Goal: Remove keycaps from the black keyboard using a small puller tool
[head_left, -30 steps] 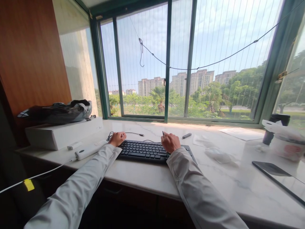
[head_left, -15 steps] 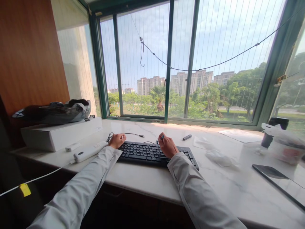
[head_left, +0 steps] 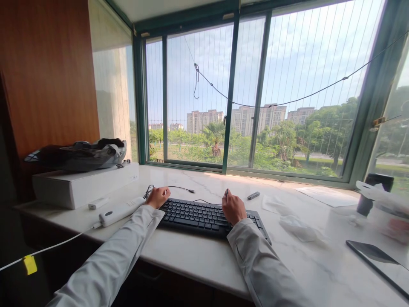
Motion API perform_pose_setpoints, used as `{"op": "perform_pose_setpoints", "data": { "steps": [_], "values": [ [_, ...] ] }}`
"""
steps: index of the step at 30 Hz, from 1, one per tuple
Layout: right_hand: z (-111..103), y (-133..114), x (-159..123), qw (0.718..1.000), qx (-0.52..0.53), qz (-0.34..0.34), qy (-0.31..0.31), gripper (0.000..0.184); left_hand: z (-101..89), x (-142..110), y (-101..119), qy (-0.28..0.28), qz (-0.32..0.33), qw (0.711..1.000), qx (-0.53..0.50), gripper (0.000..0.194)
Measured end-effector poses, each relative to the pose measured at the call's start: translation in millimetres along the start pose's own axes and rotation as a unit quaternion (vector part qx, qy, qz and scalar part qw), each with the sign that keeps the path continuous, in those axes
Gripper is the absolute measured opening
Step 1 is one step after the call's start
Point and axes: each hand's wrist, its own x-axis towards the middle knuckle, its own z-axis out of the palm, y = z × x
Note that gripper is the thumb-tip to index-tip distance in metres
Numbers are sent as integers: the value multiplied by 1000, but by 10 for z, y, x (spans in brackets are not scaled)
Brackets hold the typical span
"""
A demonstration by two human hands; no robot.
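A black keyboard (head_left: 194, 217) lies on the white marble-look countertop, slightly angled. My left hand (head_left: 159, 197) is closed at the keyboard's upper left corner; its curled fingers hide whatever may be in them. Over the right part of the keys my right hand (head_left: 234, 208) is closed in a pinch, a small dark tip of something showing above the fingers. That thing's kind cannot be made out. Behind the keyboard runs a thin black cable with a plug (head_left: 191, 191). To the right of my right hand lies a small grey stick-like item (head_left: 253, 195).
On the left, a white power strip (head_left: 119, 211) and a white box (head_left: 83, 187) with a dark bag (head_left: 86, 154) on top. To the right lie crumpled clear plastic (head_left: 298, 227), paper (head_left: 327, 196), a tablet-like slab (head_left: 373, 260) and a plastic-bagged tub (head_left: 388, 213). A window stands behind.
The view has tilted up slightly, so everything sits lower. My right hand has shifted a little rightward over the keys, still pinched. My left hand stays at the keyboard's left corner.
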Motion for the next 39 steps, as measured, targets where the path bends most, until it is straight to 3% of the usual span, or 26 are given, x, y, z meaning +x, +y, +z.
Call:
{"op": "perform_pose_setpoints", "data": {
  "steps": [3, 6, 15, 24, 31, 35, 39],
  "values": [
    [5, 1, 8, 997, 53, 42, 39, 35, -7, -6, 4, 2, -3, 1000, -3, 26],
    [0, -22, 3, 996, 83, 29, 35, 33, -10, -12, 4, 1, -3, 1000, -1, 26],
    [-45, 78, 17, 992, 33, 102, 59, 32, 6, -18, 7, -2, 0, 1000, 1, 27],
    [42, 275, 56, 992, 48, 99, 66, 21, 21, -14, 3, 6, -5, 1000, 14, 27],
    [-1, 420, 88, 985, 54, 153, 54, 30, 52, -18, 2, 31, -5, 999, 12, 28],
    [-44, 581, 115, 972, 74, 219, 48, 31, 91, -11, -20, 42, -10, 999, 2, 27],
    [-103, 906, 128, 960, 77, 265, 39, 30, 88, -12, 4, 52, -7, 999, -9, 27]
  ]
}}
